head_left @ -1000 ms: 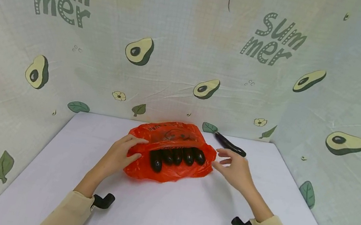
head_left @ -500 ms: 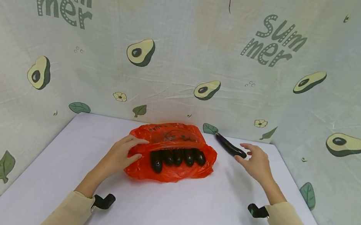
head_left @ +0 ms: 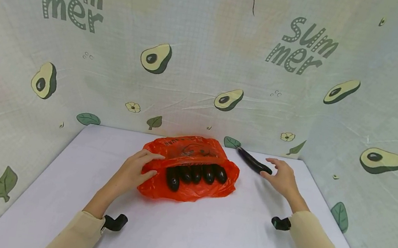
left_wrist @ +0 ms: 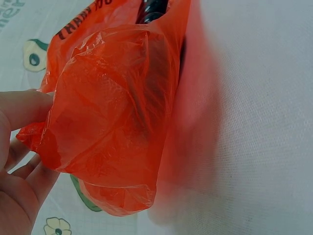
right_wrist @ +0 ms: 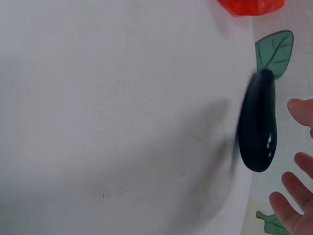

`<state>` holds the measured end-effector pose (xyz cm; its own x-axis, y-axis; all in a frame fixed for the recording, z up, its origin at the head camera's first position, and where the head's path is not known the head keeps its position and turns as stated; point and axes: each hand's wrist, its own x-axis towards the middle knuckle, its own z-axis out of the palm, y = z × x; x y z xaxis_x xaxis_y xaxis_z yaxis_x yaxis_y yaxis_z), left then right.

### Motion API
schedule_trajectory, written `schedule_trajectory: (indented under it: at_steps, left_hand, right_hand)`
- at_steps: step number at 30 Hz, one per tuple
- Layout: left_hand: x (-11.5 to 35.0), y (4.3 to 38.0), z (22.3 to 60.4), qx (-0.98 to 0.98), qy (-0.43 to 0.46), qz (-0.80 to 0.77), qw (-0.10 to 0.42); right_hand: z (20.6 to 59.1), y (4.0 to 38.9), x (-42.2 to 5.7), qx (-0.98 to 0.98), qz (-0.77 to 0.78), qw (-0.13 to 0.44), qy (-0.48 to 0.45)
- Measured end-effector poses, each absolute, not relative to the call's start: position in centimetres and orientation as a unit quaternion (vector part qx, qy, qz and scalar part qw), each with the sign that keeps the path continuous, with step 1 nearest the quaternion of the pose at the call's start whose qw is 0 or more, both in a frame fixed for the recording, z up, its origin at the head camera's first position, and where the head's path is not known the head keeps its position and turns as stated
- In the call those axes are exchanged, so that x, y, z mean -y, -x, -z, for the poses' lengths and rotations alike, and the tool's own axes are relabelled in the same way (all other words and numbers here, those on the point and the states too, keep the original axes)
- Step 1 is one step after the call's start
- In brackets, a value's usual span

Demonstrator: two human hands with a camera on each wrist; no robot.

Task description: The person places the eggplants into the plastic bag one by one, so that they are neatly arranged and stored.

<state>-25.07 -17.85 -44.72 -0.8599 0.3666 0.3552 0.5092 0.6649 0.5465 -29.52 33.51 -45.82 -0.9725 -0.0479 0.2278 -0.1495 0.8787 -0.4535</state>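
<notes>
A red plastic bag (head_left: 198, 152) lies on the table with its mouth facing the near side. Several dark, glossy eggplants (head_left: 173, 179) show in the opening, their rounded ends toward me. At the bag's left edge, my left hand (head_left: 132, 169) holds the plastic between thumb and fingers; the left wrist view shows the thumb (left_wrist: 24, 108) against the bag (left_wrist: 107, 107). One more eggplant (head_left: 254, 161) lies loose to the right of the bag. Beside its near end, my right hand (head_left: 283, 179) is spread open, fingers apart, and in the right wrist view a gap separates it from the eggplant (right_wrist: 258, 125).
A white-covered table (head_left: 190, 234) extends below both arms. Behind and at the sides hangs a pale cloth (head_left: 198, 25) printed with avocados, leaves and lettering. The loose eggplant's stem end lies close to the table's back edge.
My right hand has left the bag's right edge and moved right, to the near end of the loose eggplant. My left hand and the bag have stayed in place.
</notes>
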Motion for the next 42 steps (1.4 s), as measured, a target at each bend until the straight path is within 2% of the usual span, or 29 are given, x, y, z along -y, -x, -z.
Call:
schedule_trajectory:
  at_steps: [18, 23, 35, 42]
  left_hand:
    - [17.9, 25.1, 44.9, 0.908, 0.235, 0.333, 0.101]
    - [17.8, 25.1, 44.8, 0.908, 0.233, 0.334, 0.098]
    - [17.8, 25.2, 44.3, 0.908, 0.236, 0.331, 0.099]
    - [17.9, 25.3, 44.2, 0.908, 0.238, 0.332, 0.098]
  right_hand:
    - [48.3, 31.5, -34.2, 0.961, -0.261, 0.081, -0.032]
    - [48.4, 31.8, -33.8, 0.963, -0.263, 0.062, -0.017]
    - [48.3, 32.2, -33.4, 0.964, -0.256, 0.069, -0.017]
    - [47.9, 32.3, -33.6, 0.971, -0.233, 0.048, -0.034]
